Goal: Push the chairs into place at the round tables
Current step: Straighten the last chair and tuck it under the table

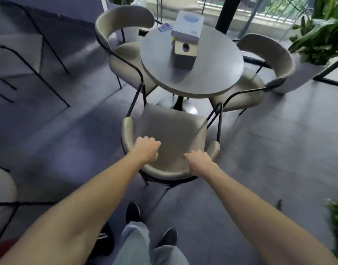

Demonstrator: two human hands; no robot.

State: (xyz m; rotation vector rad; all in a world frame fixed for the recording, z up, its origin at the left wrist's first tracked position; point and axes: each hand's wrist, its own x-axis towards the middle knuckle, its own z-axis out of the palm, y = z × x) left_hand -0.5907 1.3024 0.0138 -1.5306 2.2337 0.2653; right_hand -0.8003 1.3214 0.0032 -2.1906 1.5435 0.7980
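A beige chair (172, 129) with a curved backrest and black metal legs stands just in front of me, its seat facing the round grey table (212, 73). My left hand (148, 150) grips the left part of the backrest rim. My right hand (199, 160) rests on the right part of the rim, fingers curled over it. The seat's front edge lies near the table's edge, above the table's base. Two more beige chairs sit at the table, one on the left (124, 48) and one on the right (260, 73), both tucked partly under it.
A tissue box (188, 25) and a small wooden box (184, 52) stand on the table. Potted plants (321, 31) are at the right. Black-framed furniture (20, 60) is at the left, another beige chair (1, 188) at the lower left. My feet stand on grey floor.
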